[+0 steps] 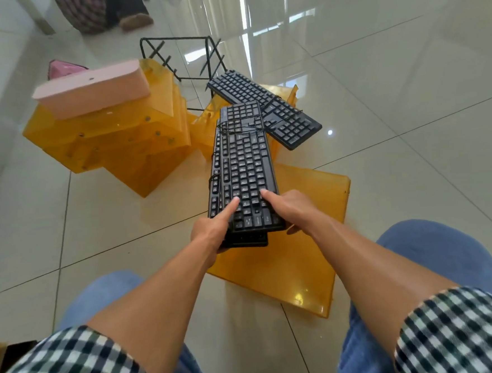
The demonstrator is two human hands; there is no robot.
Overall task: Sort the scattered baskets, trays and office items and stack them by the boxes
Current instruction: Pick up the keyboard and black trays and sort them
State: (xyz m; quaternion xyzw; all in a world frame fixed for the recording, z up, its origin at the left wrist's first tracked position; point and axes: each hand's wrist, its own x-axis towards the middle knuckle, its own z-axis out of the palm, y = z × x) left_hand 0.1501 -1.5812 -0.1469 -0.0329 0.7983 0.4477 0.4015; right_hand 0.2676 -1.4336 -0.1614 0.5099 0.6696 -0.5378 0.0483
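Open room: pale glossy floor (409, 122) shows bare tile at 9 o'clock of the heap and wide from 1 to 4 o'clock.
Left edge: orange tray stack (125, 142) stands at 10 o'clock, its trays skewed, corners jutting toward the middle.
On the stack: a pink box (92, 90) lies across the top. A smaller pink item (59, 69) shows behind it, too hidden to make out.
Left hand (210, 232): grasps the near left corner of the keyboard stack, thumb on the keys, fingers under.
Keyboard stack (243, 163): black keyboards, one on another, cables wound round the far end. Held off the floor at center, pointing to 12 o'clock.
Right hand (290, 209): grasps the near right corner, thumb on the keys.
Beneath the hands: a flat orange tray (310, 254) lies on the floor toward 5 o'clock.
Ahead: a black wire basket (183, 56) sits at 12 o'clock.
Right of the basket: a loose keyboard (265, 106) lies slanted on another orange tray (286, 91), just beyond the held stack's far end.
Far edge: someone's foot (135, 20) at 11 o'clock.
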